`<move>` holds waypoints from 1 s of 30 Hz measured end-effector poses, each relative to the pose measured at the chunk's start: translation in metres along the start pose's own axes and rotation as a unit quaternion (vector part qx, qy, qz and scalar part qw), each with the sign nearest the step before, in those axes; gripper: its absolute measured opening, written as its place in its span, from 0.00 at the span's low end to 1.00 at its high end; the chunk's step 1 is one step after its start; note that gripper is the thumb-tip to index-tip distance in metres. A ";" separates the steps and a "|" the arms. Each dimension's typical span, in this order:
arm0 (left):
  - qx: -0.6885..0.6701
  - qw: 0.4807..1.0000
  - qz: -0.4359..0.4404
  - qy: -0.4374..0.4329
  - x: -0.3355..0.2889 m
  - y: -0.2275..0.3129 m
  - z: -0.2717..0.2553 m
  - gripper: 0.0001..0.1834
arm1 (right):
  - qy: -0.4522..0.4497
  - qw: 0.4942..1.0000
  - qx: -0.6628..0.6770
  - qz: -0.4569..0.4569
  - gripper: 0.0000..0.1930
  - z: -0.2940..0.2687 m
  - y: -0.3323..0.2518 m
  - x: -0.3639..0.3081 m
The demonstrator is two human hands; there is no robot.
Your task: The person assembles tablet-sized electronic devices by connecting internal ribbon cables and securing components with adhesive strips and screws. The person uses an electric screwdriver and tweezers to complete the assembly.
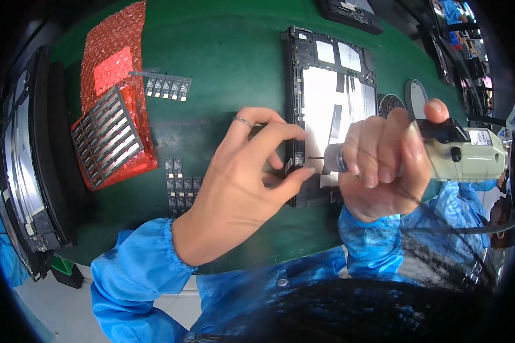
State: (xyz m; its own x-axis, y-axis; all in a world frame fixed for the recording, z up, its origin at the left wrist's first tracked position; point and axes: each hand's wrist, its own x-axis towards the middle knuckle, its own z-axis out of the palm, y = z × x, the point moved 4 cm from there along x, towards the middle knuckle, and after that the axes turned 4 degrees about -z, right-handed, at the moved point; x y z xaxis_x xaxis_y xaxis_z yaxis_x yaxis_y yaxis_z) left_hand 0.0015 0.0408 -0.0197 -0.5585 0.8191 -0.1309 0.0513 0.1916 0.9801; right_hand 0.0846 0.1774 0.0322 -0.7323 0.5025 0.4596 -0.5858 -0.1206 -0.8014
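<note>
An open tablet-like electronic device [312, 108], with a black frame and silver plates, lies flat on the green table. My left hand [240, 171] is over its left edge, thumb and index finger apart and fingertips at the frame; whether they touch it is unclear. My right hand [383, 163] is wrapped round a pale green and black electric screwdriver [466, 160]. The screwdriver lies nearly level, with its thin bit pointing left over the lower part of the device. Just beyond my right hand is a round dish of small dark pieces [391, 105].
Red bubble wrap [113, 34] at the left carries a black grid of strips [109, 137]. Small black labelled strips [169, 87] lie beside it, and more strips [177, 180] near my left wrist. Upright devices [26, 154] line the far left. A round grey lid [416, 96] stands by the dish.
</note>
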 end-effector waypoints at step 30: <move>0.028 0.986 0.157 0.047 0.002 0.004 0.005 0.09 | 0.008 0.999 0.045 0.025 0.18 -0.003 -0.014 -0.001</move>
State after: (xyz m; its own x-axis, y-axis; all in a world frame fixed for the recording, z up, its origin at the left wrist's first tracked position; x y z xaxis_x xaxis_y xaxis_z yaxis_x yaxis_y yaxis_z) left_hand 0.0047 0.0458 -0.0169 -0.5816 0.7897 0.1952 0.2785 -0.0321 0.9599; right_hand 0.0946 0.1809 0.0413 -0.7561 0.5082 0.4124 -0.5776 -0.2218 -0.7857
